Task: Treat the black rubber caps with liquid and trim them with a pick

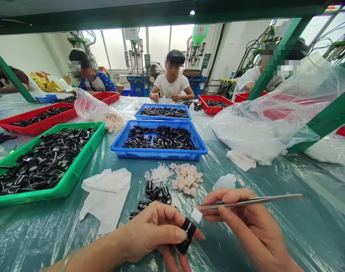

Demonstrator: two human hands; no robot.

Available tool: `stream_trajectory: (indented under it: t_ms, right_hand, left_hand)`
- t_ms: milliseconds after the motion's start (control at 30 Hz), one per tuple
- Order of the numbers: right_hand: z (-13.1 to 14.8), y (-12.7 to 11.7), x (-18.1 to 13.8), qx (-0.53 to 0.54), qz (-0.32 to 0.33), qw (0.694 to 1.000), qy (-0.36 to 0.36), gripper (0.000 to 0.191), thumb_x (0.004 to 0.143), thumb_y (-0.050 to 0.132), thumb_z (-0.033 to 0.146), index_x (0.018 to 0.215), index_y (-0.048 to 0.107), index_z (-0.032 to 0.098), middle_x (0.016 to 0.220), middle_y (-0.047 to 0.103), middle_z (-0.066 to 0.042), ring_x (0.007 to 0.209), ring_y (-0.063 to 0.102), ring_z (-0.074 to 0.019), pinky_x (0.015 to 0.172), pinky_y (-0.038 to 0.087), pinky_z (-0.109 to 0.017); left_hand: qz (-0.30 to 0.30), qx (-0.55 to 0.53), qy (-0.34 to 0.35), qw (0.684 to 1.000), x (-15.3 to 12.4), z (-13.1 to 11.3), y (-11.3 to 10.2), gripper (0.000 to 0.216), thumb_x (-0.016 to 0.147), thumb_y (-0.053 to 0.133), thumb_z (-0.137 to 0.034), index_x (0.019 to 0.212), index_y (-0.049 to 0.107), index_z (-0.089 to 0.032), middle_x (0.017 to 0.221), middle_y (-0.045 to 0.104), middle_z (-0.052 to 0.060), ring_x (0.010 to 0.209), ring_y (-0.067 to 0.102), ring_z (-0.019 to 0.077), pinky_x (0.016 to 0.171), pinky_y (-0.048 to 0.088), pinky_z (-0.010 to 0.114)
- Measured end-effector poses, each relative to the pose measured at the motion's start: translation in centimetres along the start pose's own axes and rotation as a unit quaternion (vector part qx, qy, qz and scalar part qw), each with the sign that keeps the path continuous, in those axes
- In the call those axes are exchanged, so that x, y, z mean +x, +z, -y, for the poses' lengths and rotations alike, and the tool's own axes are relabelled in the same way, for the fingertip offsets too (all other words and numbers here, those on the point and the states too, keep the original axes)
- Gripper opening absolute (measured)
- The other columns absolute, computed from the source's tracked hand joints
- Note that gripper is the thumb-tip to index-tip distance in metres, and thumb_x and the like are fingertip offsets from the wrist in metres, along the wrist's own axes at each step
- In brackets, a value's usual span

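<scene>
My left hand (155,232) is closed around a small glossy black plastic part (186,235), pinched between thumb and fingers near the table's front edge. My right hand (246,226) grips metal tweezers (246,203) whose tips hold a small white square pad (196,215) right beside the black part. Just beyond my hands lie a few loose black parts (157,193), a pile of white pads (187,179) and a heap of tiny white bits (158,175).
A green tray (76,172) of black parts sits at left, two blue trays (158,153) ahead, red trays (36,128) farther back. White cloths (107,196) lie at left. Large clear plastic bags (274,117) and green frame posts (325,117) stand at right. Several people work across the plastic-covered table.
</scene>
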State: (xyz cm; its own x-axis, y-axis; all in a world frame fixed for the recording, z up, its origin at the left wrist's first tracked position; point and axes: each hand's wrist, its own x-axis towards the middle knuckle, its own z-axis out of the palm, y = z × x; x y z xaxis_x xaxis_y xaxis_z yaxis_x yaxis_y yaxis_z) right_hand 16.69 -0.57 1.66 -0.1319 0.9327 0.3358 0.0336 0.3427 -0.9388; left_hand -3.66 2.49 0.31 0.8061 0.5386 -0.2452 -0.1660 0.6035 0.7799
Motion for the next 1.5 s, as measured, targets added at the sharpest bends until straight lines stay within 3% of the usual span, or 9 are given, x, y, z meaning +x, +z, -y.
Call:
stream_trajectory:
  t_ms: [167,300,467,633,900,1133,1500]
  right_hand:
    - [-0.1,-0.1,0.3,-0.058,0.116,0.991,-0.046,0.02,0.088,0.042,0.016,0.097,0.049,0.032,0.092,0.059,-0.001,0.076,0.064,-0.0155,0.066,0.056,-0.028]
    - [0.1,-0.5,0.3,-0.141,0.053,0.987,-0.046,0.02,0.084,0.05,0.015,0.096,0.057,0.031,0.089,0.063,0.0,0.081,0.062,-0.0142,0.07,0.051,-0.021]
    - [0.1,-0.7,0.7,-0.041,-0.023,0.997,0.062,0.007,0.083,0.056,0.025,0.087,0.06,0.027,0.084,0.068,0.001,0.076,0.063,-0.0119,0.069,0.049,-0.018]
    - [-0.3,-0.4,0.9,0.012,-0.022,0.991,0.129,0.007,0.079,0.06,0.027,0.085,0.058,0.024,0.079,0.07,0.0,0.075,0.062,-0.0116,0.07,0.047,-0.019]
    - [-0.6,0.1,0.7,0.033,-0.019,0.985,0.167,0.017,0.079,0.06,0.033,0.089,0.053,0.021,0.076,0.071,-0.005,0.072,0.062,-0.0162,0.068,0.046,-0.027]
    - [-0.4,0.5,0.9,0.061,-0.002,0.976,0.208,0.017,0.078,0.059,0.034,0.084,0.055,0.02,0.076,0.07,-0.006,0.072,0.061,-0.018,0.07,0.045,-0.031]
    - [-0.1,0.6,1.4,0.069,-0.023,0.975,0.211,0.019,0.074,0.063,0.038,0.075,0.06,0.018,0.066,0.059,-0.001,0.063,0.053,-0.0139,0.062,0.045,-0.026]
  left_hand:
    - [-0.023,0.003,0.006,1.0,0.0,0.2,0.1,0.024,0.071,0.067,-0.027,0.086,0.065,-0.009,0.069,0.06,0.004,0.062,0.066,0.0158,0.051,0.052,0.018]
    - [-0.048,0.028,-0.007,0.998,0.0,0.0,0.4,0.027,0.072,0.067,-0.028,0.088,0.067,-0.007,0.069,0.063,0.007,0.065,0.067,0.0155,0.054,0.051,0.015]
    - [-0.093,0.043,-0.027,0.994,0.2,-0.3,0.9,0.027,0.066,0.069,-0.019,0.09,0.068,-0.007,0.065,0.066,0.007,0.063,0.066,0.0123,0.057,0.049,0.014]
    - [-0.093,0.053,-0.029,0.994,0.3,0.3,0.8,0.033,0.059,0.069,-0.008,0.092,0.066,-0.008,0.058,0.065,0.004,0.064,0.066,0.0141,0.059,0.048,0.017]
    - [-0.108,0.076,-0.052,0.99,0.4,0.6,0.5,0.036,0.055,0.073,-0.01,0.09,0.066,-0.01,0.054,0.063,0.0,0.064,0.065,0.0152,0.069,0.048,0.026]
    - [-0.11,0.08,-0.056,0.989,0.3,0.7,0.7,0.034,0.055,0.073,-0.013,0.088,0.065,-0.01,0.054,0.064,0.001,0.071,0.067,0.0185,0.061,0.047,0.02]
    - [-0.096,0.085,-0.058,0.99,0.4,0.6,0.6,0.031,0.055,0.072,-0.011,0.085,0.065,-0.009,0.059,0.065,0.003,0.056,0.063,0.0111,0.052,0.043,0.015]
